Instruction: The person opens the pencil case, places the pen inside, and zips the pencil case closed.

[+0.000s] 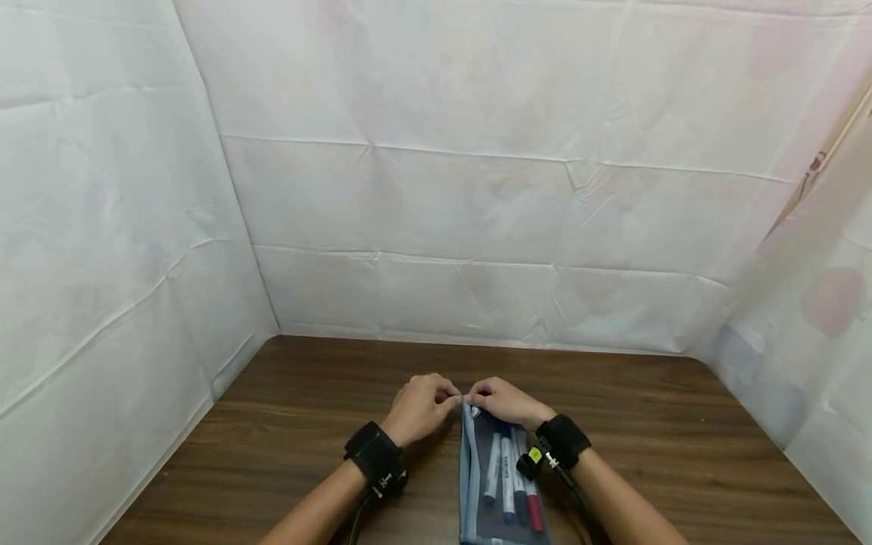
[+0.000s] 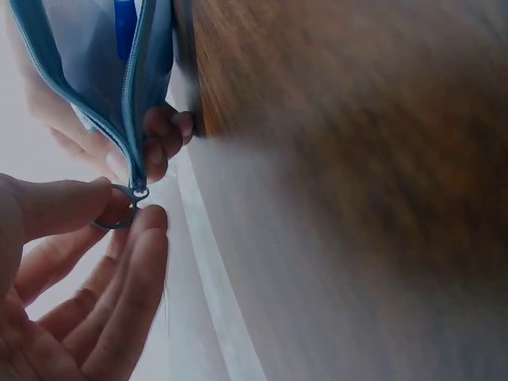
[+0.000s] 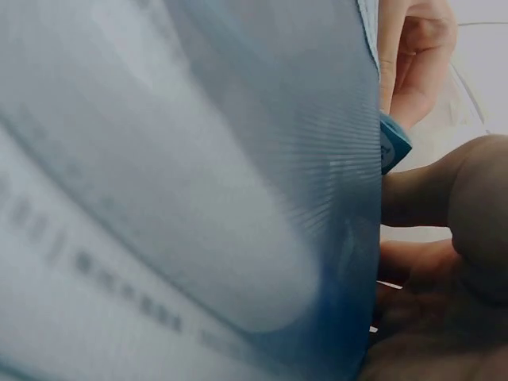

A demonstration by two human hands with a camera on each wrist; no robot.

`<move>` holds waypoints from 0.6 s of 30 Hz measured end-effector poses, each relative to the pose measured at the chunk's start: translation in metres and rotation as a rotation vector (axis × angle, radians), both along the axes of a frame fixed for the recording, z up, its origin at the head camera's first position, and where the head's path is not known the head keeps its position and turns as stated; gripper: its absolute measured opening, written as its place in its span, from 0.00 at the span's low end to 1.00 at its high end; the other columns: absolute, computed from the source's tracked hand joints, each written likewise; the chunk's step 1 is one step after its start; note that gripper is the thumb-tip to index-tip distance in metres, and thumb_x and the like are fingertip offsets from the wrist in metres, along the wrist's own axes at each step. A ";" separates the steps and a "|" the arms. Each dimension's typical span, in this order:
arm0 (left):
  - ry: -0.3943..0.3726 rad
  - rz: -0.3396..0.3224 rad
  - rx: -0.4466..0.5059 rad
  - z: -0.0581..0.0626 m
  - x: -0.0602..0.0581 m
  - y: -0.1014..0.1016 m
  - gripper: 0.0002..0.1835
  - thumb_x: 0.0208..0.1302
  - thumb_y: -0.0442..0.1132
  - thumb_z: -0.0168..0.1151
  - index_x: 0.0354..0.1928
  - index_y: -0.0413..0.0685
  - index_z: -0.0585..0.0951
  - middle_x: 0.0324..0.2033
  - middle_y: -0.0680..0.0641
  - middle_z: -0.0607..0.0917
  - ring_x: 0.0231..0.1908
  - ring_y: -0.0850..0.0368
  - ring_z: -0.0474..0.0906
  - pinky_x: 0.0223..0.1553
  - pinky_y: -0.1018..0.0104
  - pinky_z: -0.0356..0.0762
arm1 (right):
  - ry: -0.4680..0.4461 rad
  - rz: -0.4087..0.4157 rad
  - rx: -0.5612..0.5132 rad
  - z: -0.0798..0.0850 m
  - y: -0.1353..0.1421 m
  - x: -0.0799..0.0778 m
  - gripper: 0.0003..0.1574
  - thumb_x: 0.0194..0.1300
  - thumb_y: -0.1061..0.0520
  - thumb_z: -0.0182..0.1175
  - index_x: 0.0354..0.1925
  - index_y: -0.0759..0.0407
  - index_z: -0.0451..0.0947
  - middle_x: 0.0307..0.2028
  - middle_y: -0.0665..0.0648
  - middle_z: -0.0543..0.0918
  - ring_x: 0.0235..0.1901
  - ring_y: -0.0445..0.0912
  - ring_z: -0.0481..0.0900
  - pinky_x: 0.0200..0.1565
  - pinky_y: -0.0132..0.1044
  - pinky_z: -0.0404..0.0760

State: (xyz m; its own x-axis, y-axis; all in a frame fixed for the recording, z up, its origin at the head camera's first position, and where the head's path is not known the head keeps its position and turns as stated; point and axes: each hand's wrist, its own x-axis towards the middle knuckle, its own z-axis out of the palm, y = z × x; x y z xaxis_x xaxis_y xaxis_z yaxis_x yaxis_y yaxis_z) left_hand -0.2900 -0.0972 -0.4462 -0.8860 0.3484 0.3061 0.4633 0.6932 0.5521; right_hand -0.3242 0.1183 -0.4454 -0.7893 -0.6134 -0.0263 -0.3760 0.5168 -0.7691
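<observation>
A blue-grey mesh zip pouch (image 1: pixel 485 435) lies lengthwise in front of me. Through its mesh show several white markers (image 1: pixel 507 481) with dark or blue caps, one with a red cap (image 1: pixel 534 515). My left hand (image 1: pixel 418 409) pinches the ring-shaped zipper pull (image 2: pixel 115 227) at the pouch's far end between thumb and fingers. Beyond the slider, the two blue zipper tracks (image 2: pixel 131 87) spread apart. Close beside it, my right hand (image 1: pixel 507 401) grips the pouch's far corner. A small blue fabric tab (image 3: pixel 394 144) sticks out there in the right wrist view.
Under the pouch is a dark wood-grain table (image 1: pixel 327 424). White cloth sheets (image 1: pixel 436 204) hang behind it and along both sides. Black camera straps (image 1: pixel 373 456) circle both wrists, with cables running back along the forearms.
</observation>
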 end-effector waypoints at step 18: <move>-0.113 -0.181 0.073 0.009 0.015 0.006 0.05 0.67 0.34 0.63 0.37 0.47 0.87 0.26 0.57 0.84 0.25 0.68 0.79 0.26 0.74 0.75 | 0.049 -0.121 0.004 0.002 0.004 0.000 0.14 0.77 0.55 0.50 0.40 0.58 0.81 0.33 0.52 0.76 0.32 0.45 0.71 0.35 0.35 0.67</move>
State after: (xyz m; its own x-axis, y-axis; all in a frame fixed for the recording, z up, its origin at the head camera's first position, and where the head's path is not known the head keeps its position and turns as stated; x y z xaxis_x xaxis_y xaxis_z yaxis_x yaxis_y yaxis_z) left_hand -0.2746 -0.0908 -0.4368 -0.8413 0.4849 0.2387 0.5086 0.5606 0.6535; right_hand -0.3247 0.1223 -0.4435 -0.8580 -0.5135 0.0118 -0.3477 0.5637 -0.7492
